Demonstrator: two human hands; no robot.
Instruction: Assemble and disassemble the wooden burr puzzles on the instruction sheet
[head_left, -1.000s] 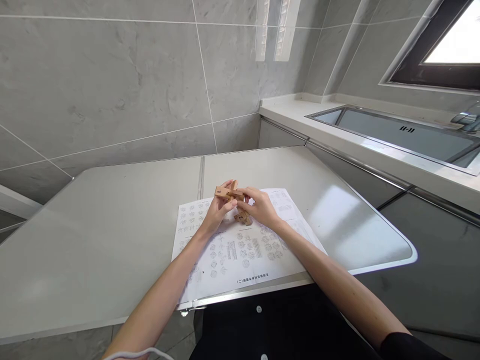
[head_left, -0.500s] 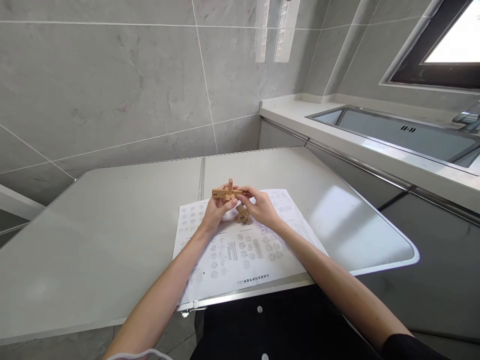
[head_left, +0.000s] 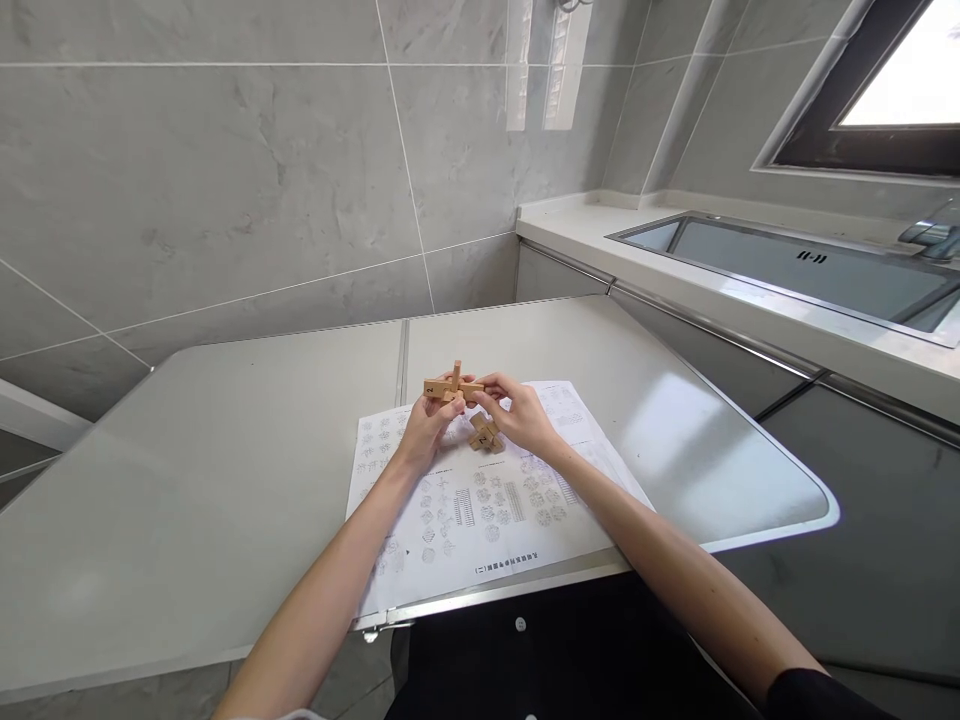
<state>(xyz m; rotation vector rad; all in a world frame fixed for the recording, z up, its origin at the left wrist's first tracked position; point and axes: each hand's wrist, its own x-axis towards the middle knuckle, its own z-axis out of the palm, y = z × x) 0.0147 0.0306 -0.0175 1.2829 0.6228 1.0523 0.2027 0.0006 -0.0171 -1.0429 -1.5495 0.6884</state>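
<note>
Between both hands, above the printed sheet, is a partly joined wooden burr puzzle. One stick points up and another, marked 2, juts out to the left. My left hand grips its left and front side, thumb on the near face. My right hand pinches the right end of a wooden stick in the same puzzle. Below and between the hands, a second cluster of wooden puzzle pieces, also marked 2, rests on the paper. Fingers behind the puzzle are mostly hidden.
A paper sheet with printed puzzle diagrams lies on the pale folding table, reaching its near edge. A grey tiled wall stands behind. At the right are a counter with a sink and a tap.
The puzzle has tilted slightly in my hands, and its upright stick leans a little. My left thumb has shifted left. The cluster on the paper shows more fully.
</note>
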